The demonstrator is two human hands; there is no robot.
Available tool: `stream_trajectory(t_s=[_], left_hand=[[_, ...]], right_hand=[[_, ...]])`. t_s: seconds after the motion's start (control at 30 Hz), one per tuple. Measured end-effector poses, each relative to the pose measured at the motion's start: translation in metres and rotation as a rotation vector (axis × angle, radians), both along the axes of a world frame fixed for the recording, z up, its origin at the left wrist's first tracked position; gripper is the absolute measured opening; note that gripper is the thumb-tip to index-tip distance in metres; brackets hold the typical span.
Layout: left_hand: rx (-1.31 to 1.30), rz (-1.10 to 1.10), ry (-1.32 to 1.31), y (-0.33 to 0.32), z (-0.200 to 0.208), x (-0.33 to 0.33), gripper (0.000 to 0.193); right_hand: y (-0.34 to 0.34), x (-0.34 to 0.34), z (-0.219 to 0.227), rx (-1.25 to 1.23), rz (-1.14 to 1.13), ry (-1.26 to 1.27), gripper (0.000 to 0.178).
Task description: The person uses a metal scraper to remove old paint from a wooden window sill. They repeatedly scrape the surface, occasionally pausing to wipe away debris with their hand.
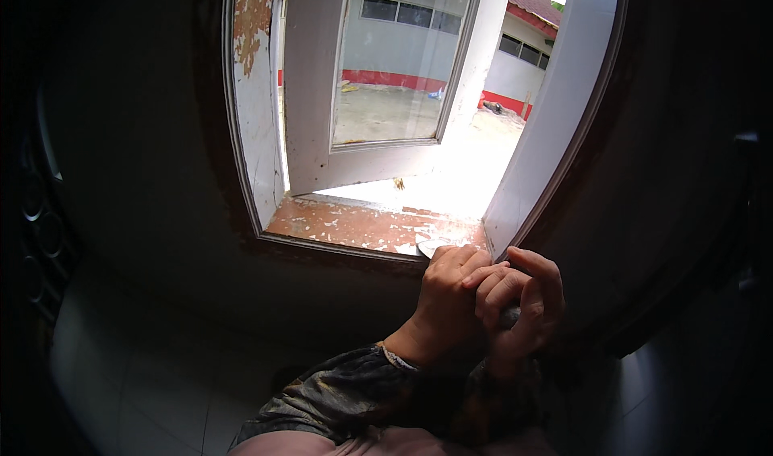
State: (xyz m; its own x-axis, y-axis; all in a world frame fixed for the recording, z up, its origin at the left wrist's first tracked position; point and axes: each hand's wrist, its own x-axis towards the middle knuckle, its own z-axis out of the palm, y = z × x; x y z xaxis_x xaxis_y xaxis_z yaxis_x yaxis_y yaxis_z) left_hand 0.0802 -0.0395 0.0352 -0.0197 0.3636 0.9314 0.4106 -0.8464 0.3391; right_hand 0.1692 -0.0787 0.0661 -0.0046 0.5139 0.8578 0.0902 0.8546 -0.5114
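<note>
Both hands are raised together in front of the lower right corner of the window opening. My left hand (451, 299) is closed with its back toward me, and whatever its fingers hold is hidden. Touching it, my right hand (535, 303) has curled fingers around a small dark grey rounded thing (510, 317), mostly covered by the palm and fingers. Just beyond my left knuckles, a whitish flat thing with a dark edge (431, 247) rests on the sill; its kind is unclear.
A white casement window (310, 134) with a glass pane stands swung outward. Its sill (346, 222) has peeling red-brown paint. Outside are a sunlit yard and a white building (515, 74) with a red band. The wall and tiled floor (161, 392) around me are dark.
</note>
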Motion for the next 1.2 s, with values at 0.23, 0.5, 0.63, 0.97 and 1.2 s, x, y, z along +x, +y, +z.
stream_trajectory(t_s=[0.23, 0.5, 0.63, 0.97, 1.2], left_hand=[[-0.04, -0.032, 0.025, 0.007, -0.004, 0.002, 0.02], [-0.034, -0.028, 0.007, 0.011, -0.006, -0.004, 0.016], [-0.081, 0.017, 0.041, 0.016, -0.006, -0.007, 0.013], [-0.132, -0.034, 0.05, 0.035, -0.017, -0.019, 0.015], [-0.14, 0.034, 0.132, 0.023, -0.014, -0.097, 0.031]], right_hand=[[0.01, -0.003, 0.007, 0.015, 0.178, 0.104, 0.041], [0.015, -0.011, 0.004, 0.038, 0.248, 0.121, 0.038], [0.02, -0.009, 0.0, -0.048, 0.226, 0.121, 0.038], [0.042, -0.016, -0.02, 0.083, 0.287, 0.171, 0.035], [0.005, 0.014, -0.036, 0.164, 0.099, 0.094, 0.033]])
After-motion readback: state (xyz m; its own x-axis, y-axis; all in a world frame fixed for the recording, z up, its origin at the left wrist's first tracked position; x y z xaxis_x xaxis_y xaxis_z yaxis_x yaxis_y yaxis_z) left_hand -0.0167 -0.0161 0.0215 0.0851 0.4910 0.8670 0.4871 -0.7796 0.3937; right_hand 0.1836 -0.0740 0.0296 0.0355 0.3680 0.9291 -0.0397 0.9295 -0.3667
